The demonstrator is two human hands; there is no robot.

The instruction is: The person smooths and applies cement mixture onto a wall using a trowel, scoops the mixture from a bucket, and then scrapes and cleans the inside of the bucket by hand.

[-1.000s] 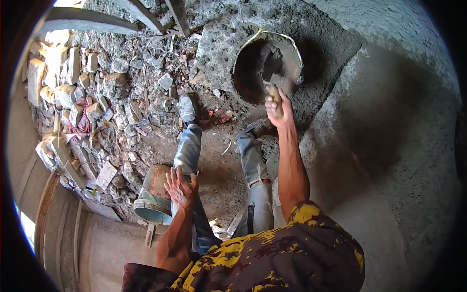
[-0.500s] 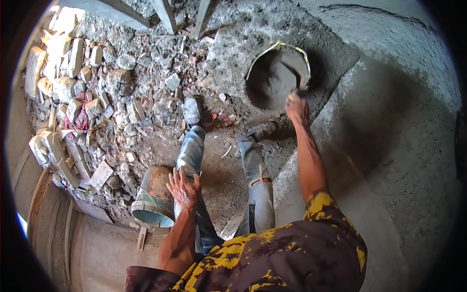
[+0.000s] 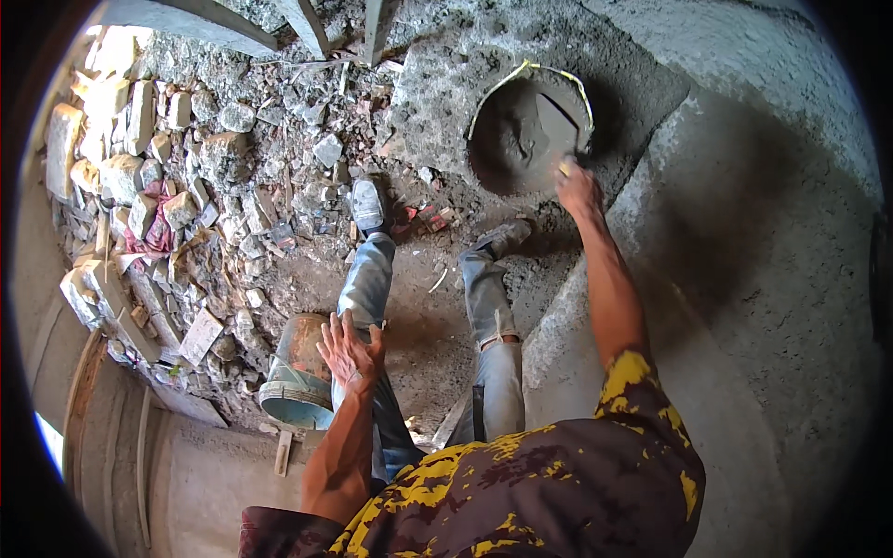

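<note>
My right hand [image 3: 579, 189] reaches out to a round metal pan [image 3: 530, 126] of grey mortar on the ground and grips the handle of a trowel [image 3: 563, 121] whose blade lies in the pan. My left hand [image 3: 349, 349] rests with fingers spread on my left thigh, holding nothing. Just to its left lies a tipped-over bucket [image 3: 293, 377] with a pale blue rim. My legs in jeans and grey shoes [image 3: 368, 205] stretch forward over dirt.
Broken bricks and stone rubble [image 3: 177, 195] cover the ground on the left. A freshly plastered grey curved wall [image 3: 744, 307] fills the right side. Metal rods [image 3: 307, 23] stand at the top. A concrete ledge [image 3: 121, 446] runs along the lower left.
My right hand has stretched farther forward to the pan's rim, and the trowel blade now lies in the mortar. The left hand has stayed on my thigh.
</note>
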